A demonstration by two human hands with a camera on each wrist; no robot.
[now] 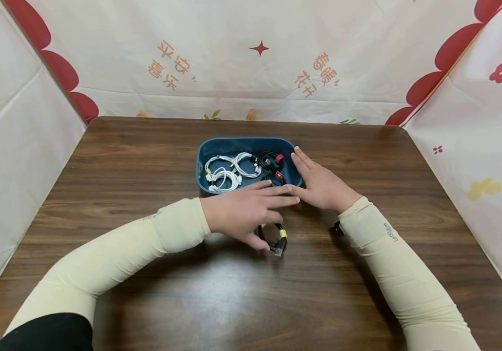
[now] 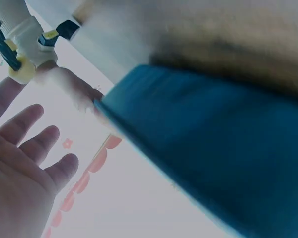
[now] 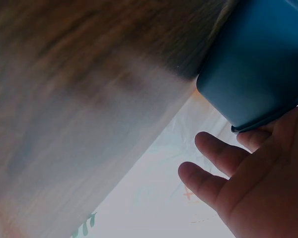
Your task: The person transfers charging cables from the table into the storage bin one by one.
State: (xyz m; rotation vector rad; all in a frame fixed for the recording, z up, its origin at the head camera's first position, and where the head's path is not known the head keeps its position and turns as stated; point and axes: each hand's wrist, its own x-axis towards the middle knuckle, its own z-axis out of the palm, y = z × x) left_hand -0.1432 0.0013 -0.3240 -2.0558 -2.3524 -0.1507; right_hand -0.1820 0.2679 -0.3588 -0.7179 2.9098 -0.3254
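Observation:
A blue plastic box (image 1: 243,142) stands near the middle of the table, holding several coiled white cables (image 1: 224,179) and black cables with red ties (image 1: 270,161). My left hand (image 1: 248,209) reaches across the box's near side, its fingers spread. Between its thumb and index finger it holds a coiled black cable (image 1: 283,242) with a yellow tie and a metal plug; in the left wrist view the cable (image 2: 5,44) shows beside those fingers. My right hand (image 1: 323,185) rests against the box's right end, fingers fairly straight; the right wrist view shows its fingertips by the rim, thumb hidden.
Brown wood-grain table (image 1: 145,161) surrounds the box. White cloth walls (image 1: 255,73) with red scalloped trim rise behind and at both sides. A small black piece (image 1: 337,228) shows beneath the right sleeve.

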